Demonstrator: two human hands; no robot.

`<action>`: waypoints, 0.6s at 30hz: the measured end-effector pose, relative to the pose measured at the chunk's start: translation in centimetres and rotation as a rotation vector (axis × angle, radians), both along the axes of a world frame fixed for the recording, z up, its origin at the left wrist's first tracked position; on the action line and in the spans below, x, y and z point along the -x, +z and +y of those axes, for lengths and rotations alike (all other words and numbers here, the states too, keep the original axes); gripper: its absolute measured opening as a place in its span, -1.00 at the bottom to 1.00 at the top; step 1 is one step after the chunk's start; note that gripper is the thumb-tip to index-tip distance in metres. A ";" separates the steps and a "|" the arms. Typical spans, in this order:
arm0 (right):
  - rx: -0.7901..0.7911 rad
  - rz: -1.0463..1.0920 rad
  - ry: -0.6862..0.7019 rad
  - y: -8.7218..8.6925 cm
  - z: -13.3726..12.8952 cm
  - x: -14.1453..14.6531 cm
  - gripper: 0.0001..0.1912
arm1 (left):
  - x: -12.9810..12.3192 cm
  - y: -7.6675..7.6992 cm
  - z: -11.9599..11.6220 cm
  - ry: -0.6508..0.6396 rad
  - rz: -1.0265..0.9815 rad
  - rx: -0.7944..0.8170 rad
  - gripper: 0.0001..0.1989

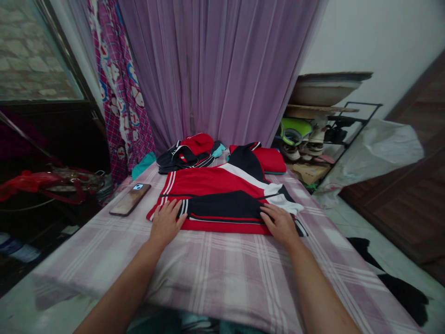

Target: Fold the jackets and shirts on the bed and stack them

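Observation:
A red, black and white jacket (205, 182) lies spread on a plaid cloth (222, 264) over the table. One black sleeve (222, 205) is laid across its body, along the side nearest me. My left hand (167, 223) rests flat on the striped cuff end, fingers stretched out. On the other end of the sleeve, by the white shoulder part, lies my right hand (280, 223), its fingers spread on the fabric. Neither hand grips the cloth. The jacket's dark collar (246, 160) points toward the back right.
A phone (130, 199) lies left of the jacket. Behind it are a heap of dark and red clothes (187, 150) and a folded red garment (273, 160). Purple curtains (222, 69) hang at the back. A shoe rack (347, 134) stands right; dark cloth (399, 287) lies on the floor.

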State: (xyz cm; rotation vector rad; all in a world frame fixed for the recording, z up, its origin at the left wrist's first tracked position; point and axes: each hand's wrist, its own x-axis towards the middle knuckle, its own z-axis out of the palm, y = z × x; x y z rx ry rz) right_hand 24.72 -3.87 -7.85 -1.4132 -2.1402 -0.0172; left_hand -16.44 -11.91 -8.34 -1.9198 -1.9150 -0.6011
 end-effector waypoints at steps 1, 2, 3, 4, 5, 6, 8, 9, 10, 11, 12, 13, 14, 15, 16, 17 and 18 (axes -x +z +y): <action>0.035 -0.019 0.012 -0.1 0.0 0.1 -0.62 | 0.0 0.0 0.0 0.002 0.010 -0.001 -0.51; 0.069 -0.038 0.020 -0.2 -0.1 0.2 -0.62 | 0.0 0.0 0.0 0.002 0.023 -0.004 -0.53; 0.099 -0.055 0.024 -0.3 -0.1 0.3 -0.61 | 0.0 0.0 0.0 0.001 0.036 -0.007 -0.54; 0.119 -0.067 0.025 -0.4 -0.1 0.3 -0.61 | 0.0 0.0 0.0 -0.001 0.047 -0.009 -0.55; 0.130 -0.074 0.024 -0.4 -0.1 0.3 -0.60 | 0.1 0.0 0.0 -0.002 0.055 -0.010 -0.56; 0.134 -0.077 0.024 -0.4 -0.1 0.2 -0.59 | 0.1 0.0 -0.1 -0.004 0.056 -0.011 -0.56; 0.134 -0.078 0.024 -0.4 -0.1 0.2 -0.60 | 0.1 0.1 -0.1 -0.009 0.046 -0.009 -0.56; 0.134 -0.078 0.023 -0.4 -0.1 0.2 -0.60 | 0.1 0.1 -0.1 -0.011 0.039 -0.004 -0.56; 0.134 -0.079 0.021 -0.4 -0.1 0.1 -0.61 | 0.0 0.2 -0.1 -0.013 0.032 0.003 -0.56; 0.137 -0.079 0.019 -0.3 -0.1 0.2 -0.61 | 0.0 0.2 -0.1 -0.016 0.024 0.010 -0.56; 0.139 -0.080 0.017 -0.4 -0.1 0.2 -0.61 | 0.0 0.3 -0.1 -0.018 0.017 0.018 -0.55; 0.140 -0.079 0.016 -0.4 -0.1 0.2 -0.60 | 0.0 0.3 -0.1 -0.020 0.012 0.024 -0.55; 0.141 -0.077 0.018 -0.4 -0.1 0.2 -0.60 | 0.0 0.3 -0.2 -0.021 0.006 0.027 -0.55; 0.141 -0.074 0.022 -0.4 -0.1 0.2 -0.60 | 0.0 0.3 -0.2 -0.020 0.001 0.026 -0.55; 0.140 -0.071 0.027 -0.3 -0.1 0.3 -0.59 | 0.0 0.3 -0.2 -0.017 -0.002 0.023 -0.56; 0.139 -0.068 0.031 -0.3 -0.1 0.3 -0.60 | 0.0 0.3 -0.2 -0.014 -0.001 0.019 -0.56; 0.136 -0.065 0.035 -0.3 -0.1 0.2 -0.60 | 0.0 0.3 -0.2 -0.012 0.004 0.014 -0.57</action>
